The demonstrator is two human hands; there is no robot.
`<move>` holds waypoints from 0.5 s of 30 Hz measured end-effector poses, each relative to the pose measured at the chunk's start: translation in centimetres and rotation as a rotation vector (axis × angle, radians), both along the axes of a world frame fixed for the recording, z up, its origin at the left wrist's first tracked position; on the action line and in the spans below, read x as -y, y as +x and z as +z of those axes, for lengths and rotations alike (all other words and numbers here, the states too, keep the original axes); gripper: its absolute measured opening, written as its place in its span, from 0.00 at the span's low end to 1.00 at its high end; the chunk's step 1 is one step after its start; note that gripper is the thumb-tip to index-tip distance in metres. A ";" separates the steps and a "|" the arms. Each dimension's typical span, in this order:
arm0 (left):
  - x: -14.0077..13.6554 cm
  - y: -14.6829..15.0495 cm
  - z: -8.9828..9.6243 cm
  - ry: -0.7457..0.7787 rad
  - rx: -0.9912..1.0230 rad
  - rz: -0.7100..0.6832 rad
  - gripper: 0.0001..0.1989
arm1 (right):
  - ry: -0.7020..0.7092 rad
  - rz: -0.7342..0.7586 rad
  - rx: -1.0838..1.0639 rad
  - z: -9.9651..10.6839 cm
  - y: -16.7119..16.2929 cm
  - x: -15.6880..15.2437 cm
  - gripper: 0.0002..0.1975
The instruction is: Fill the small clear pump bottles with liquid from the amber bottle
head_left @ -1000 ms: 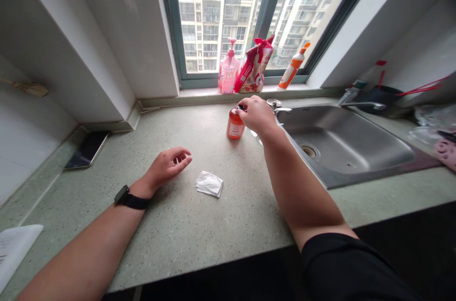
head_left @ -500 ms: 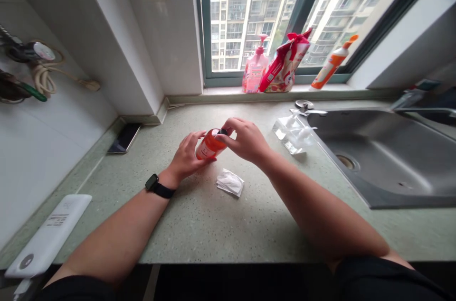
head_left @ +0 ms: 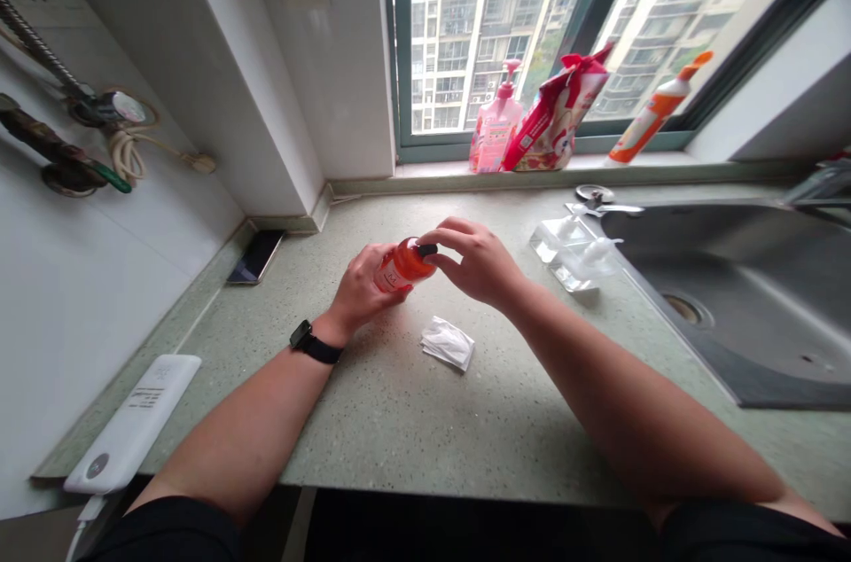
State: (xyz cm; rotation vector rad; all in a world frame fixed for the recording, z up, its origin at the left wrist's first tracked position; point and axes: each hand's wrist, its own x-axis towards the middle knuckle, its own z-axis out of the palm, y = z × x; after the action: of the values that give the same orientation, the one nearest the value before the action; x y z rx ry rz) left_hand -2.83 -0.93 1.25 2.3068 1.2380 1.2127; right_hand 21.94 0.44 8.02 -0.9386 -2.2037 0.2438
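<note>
Head view has both hands meeting over one thing: an amber-red, translucent round bottle with a pale label (head_left: 402, 266), tilted over the speckled grey-green stone bench (head_left: 399, 429). The left hand (head_left: 359, 289) curls around the bottle's body, fingers part-closed. The right hand (head_left: 482, 265) arches in from the other side, thumb and fingertips pinching the small black cap (head_left: 426, 251), the remaining fingers loosely bent. Whether the bottle's base touches the bench cannot be told.

As far as shown, the bottle is in hand and gripped at both ends, but the cap is on its neck; whether it has loosened is unclear. The folded white paper tissue (head_left: 448, 343) lies flat just below the right hand, untouched. Beyond the right hand, two clear square bottles with pump tops (head_left: 577, 268) are also untouched, beside the steel sink.

One second ago the left hand was free, and only the right hand held the bottle, farther off near the sill. Now the bottle sits between both hands. Compared with half a second ago, the two-handed hold matches closely.
</note>
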 end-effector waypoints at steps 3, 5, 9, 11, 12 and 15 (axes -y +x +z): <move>-0.1 0.0 -0.2 0.033 -0.008 0.035 0.33 | -0.004 0.058 -0.039 0.2 0.3 0.1 0.15; 0.0 0.0 -0.2 0.054 -0.036 0.047 0.33 | -0.014 0.012 -0.074 0.3 0.3 0.2 0.18; 0.2 0.0 -0.2 0.089 -0.097 0.070 0.33 | -0.086 -0.216 0.061 0.3 0.1 0.3 0.15; 0.2 0.0 -0.2 0.099 -0.112 0.088 0.33 | -0.105 -0.244 0.142 0.2 0.0 0.3 0.16; 0.1 0.0 -0.2 0.101 -0.113 0.098 0.33 | -0.091 -0.214 0.148 0.2 0.0 0.4 0.13; 0.0 -0.1 -0.2 0.108 -0.101 0.122 0.33 | -0.028 -0.086 0.080 0.3 0.2 0.5 0.14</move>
State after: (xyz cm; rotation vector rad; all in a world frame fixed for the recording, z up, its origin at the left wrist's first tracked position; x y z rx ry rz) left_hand -2.91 -0.94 1.10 2.4286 1.3985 1.2444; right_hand 22.11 -0.09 8.35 -1.0734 -2.2313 0.2002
